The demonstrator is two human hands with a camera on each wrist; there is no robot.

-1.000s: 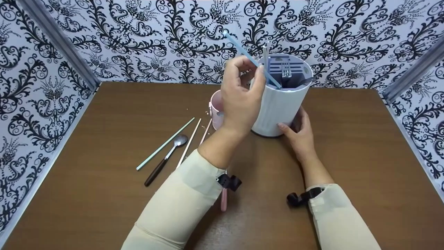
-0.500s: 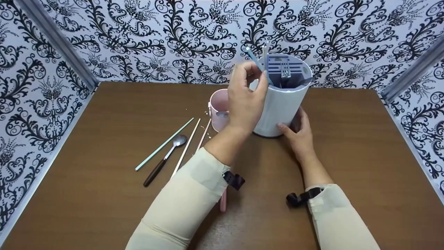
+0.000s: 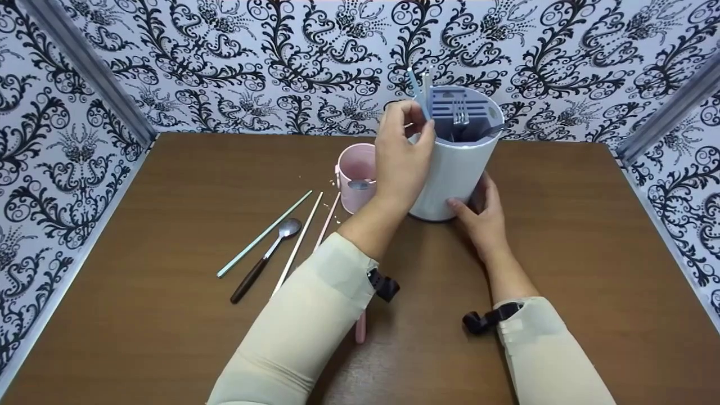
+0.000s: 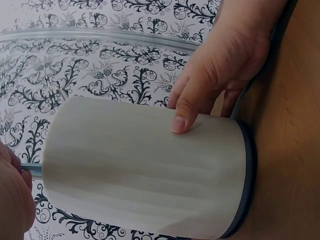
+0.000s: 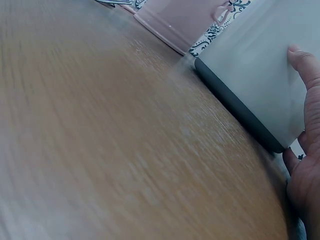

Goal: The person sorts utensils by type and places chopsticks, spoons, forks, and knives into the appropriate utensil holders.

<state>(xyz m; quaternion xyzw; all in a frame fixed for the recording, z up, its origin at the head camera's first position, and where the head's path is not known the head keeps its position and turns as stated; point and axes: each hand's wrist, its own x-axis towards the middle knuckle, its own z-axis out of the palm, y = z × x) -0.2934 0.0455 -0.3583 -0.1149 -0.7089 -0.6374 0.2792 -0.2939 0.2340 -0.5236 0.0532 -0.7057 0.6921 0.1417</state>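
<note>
My left hand pinches a blue chopstick between thumb and fingers at the left rim of a tall white utensil holder. The chopstick's lower part is inside the holder, hidden by its wall. In the left wrist view, a short bit of the chopstick shows between hand and rim. Low on the holder's right side, my right hand holds it, thumb on the front wall and fingers round the side. A fork, pale sticks and a dark utensil stand in the holder.
A pink cup stands left of the holder. Farther left lie a green chopstick, a black-handled spoon, a white chopstick and a pink chopstick. A pink handle pokes out beneath my left sleeve. Patterned walls surround the table.
My left hand has moved slightly right and down. The blue chopstick has turned from slanted to nearly upright and sunk into the holder. My right hand has stayed put.
</note>
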